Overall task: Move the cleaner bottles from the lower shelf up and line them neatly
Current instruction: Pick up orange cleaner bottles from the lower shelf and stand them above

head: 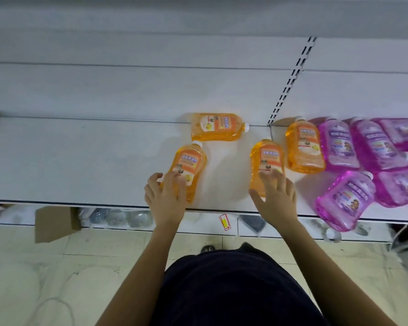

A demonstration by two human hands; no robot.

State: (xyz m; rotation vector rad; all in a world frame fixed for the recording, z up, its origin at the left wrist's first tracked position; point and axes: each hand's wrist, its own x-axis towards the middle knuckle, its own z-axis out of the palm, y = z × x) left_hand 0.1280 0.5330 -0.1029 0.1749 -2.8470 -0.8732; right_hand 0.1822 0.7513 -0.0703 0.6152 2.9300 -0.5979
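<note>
Well, from my end I see both hands out over the white shelf. The left hand lies on the base end of the left orange bottle, which lies flat with its white cap towards 1 o'clock. The fingers are bent over it, but blur keeps me from telling whether they grip or only rest there. The right hand is spread wide, its fingers nearly straight and its fingertips touching the base end of the middle orange bottle, cap towards 12 o'clock. The thumb points to 10 o'clock.

Against the back panel, at 1 o'clock of the left bottle, the back orange bottle lies crosswise, cap to 3 o'clock. Just beside the middle one, at its 2 o'clock, lies the right orange bottle. Towards 3 o'clock the purple bottles lie crowded together, and the front purple bottle overhangs the shelf's front edge.

Below that edge, at 8 o'clock of the left hand, sits a cardboard box. A red-and-yellow price tag shows between the wrists.
</note>
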